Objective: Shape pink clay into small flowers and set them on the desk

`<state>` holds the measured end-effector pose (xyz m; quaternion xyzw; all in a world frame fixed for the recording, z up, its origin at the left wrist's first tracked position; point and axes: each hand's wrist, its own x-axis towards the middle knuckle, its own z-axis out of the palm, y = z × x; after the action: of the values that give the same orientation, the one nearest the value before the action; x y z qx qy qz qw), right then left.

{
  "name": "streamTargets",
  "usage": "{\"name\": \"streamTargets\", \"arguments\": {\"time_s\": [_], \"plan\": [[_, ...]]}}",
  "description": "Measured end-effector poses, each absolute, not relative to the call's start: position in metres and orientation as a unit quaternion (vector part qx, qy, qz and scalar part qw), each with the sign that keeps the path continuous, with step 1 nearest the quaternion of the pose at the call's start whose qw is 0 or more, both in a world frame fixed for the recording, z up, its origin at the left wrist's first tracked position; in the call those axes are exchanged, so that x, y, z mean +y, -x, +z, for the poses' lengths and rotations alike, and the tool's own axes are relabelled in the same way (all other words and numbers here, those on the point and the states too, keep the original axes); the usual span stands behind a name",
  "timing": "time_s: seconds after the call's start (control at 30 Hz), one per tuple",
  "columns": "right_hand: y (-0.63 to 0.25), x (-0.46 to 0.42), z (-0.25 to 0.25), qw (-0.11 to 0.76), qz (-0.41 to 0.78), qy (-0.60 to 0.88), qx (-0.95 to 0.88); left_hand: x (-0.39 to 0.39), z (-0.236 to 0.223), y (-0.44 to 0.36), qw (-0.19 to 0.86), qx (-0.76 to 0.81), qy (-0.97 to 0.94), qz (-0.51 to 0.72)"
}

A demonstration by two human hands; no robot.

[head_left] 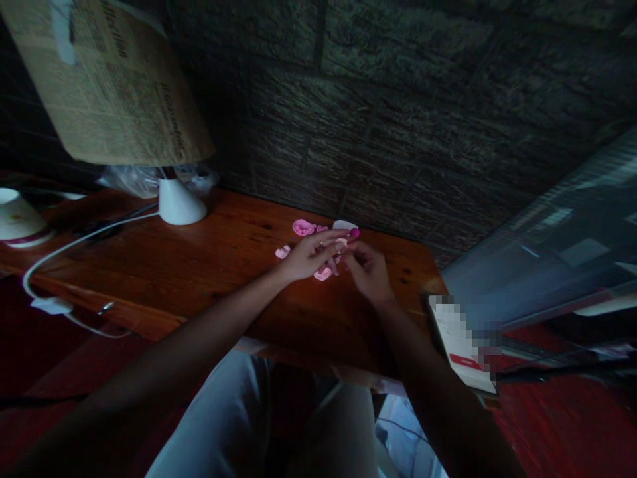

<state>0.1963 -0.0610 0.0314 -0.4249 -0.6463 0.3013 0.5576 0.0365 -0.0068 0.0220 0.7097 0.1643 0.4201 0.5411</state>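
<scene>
Centrally, smooth pink pieces lie on the table: a small pale lump, a shallow cup holding rounded bits, and a wavy-edged piece below the fingers. The left hand stretches its fingers, a magenta ball at their tips; the right hand is curled, a pale pink bit between both; which grips it I cannot tell. Wood runs wide from the lamp, upper left, to the pieces; behind, the wall hems them closely; the right edge is nearer, beside a white-and-red item.
</scene>
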Motion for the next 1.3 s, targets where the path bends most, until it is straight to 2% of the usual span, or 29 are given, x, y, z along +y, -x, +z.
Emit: {"name": "streamTargets", "arguments": {"time_s": [0.53, 0.73, 0.87, 1.0, 1.2, 1.3], "plan": [[-0.1972, -0.0559, 0.0294, 0.56, 0.4, 0.431, -0.583, -0.0067, 0.0301, -0.035, 0.526, 0.239, -0.666, 0.472], [-0.1988, -0.0563, 0.0278, 0.586, 0.365, 0.431, -0.581, -0.0063, 0.0286, -0.0364, 0.557, 0.235, -0.66, 0.446], [-0.198, -0.0558, 0.0258, 0.572, 0.355, 0.446, -0.589, -0.0048, 0.0277, -0.0339, 0.577, 0.242, -0.648, 0.433], [-0.1997, -0.0543, 0.0268, 0.555, 0.374, 0.455, -0.587, -0.004, 0.0286, -0.0332, 0.57, 0.242, -0.648, 0.444], [-0.2024, -0.0564, 0.034, 0.602, 0.364, 0.447, -0.553, -0.0029, 0.0276, -0.0334, 0.548, 0.25, -0.652, 0.46], [-0.2012, -0.0582, 0.0354, 0.593, 0.365, 0.44, -0.567, -0.0032, 0.026, -0.032, 0.535, 0.221, -0.689, 0.437]]}}
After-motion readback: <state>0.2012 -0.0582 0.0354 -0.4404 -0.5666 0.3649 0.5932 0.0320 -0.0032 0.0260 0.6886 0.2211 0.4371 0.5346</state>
